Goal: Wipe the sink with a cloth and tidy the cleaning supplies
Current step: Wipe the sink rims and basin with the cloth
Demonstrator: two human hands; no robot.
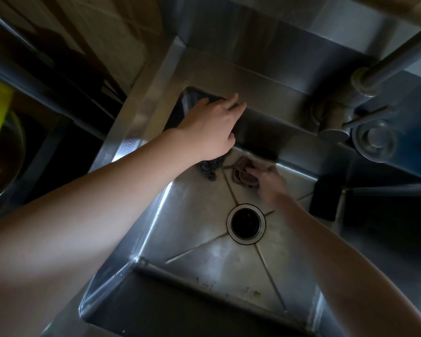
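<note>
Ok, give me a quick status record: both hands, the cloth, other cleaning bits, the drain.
left hand: reaches to the far-left corner of the sink, fingers at the rim; grip unclear
right hand: blurred, holds the cloth
cloth: bunched on the basin floor, beyond the drain
scourer: dark mesh just below the left hand; held or lying, cannot tell
dark sponge: at the basin's right side
drain: uncovered
faucet: upper right, no water visible
</note>
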